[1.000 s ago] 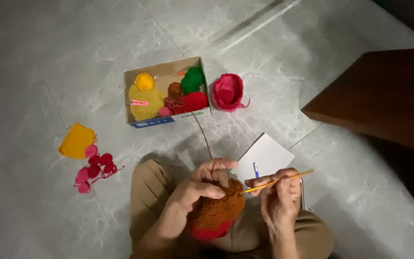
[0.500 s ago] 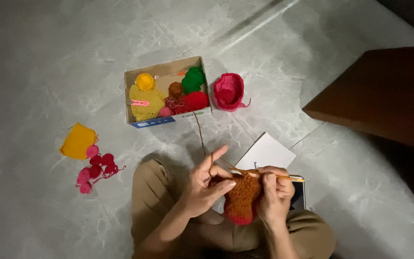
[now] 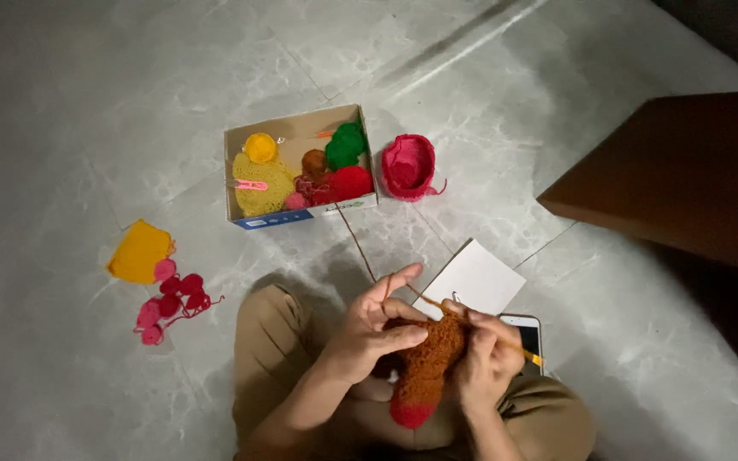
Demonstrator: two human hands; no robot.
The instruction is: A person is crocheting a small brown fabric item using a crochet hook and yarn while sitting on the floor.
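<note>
Half the crochet hook (image 3: 518, 348) hides behind the right hand (image 3: 484, 363), fingers closed around it. The left hand (image 3: 369, 329), index raised, pinches the brown crochet piece (image 3: 424, 367) below the yarn box (image 3: 301, 166).

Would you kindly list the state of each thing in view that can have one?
Cardboard box: open, holding yarn balls and knitted pieces.
Brown knitted piece: unfinished, held by both hands, red at its bottom end.
Left hand: gripping the piece, forefinger raised with the yarn strand over it.
Right hand: closed on the crochet hook.
Pink knitted cup: lying on its side.
Phone: flat, screen dark.
</note>
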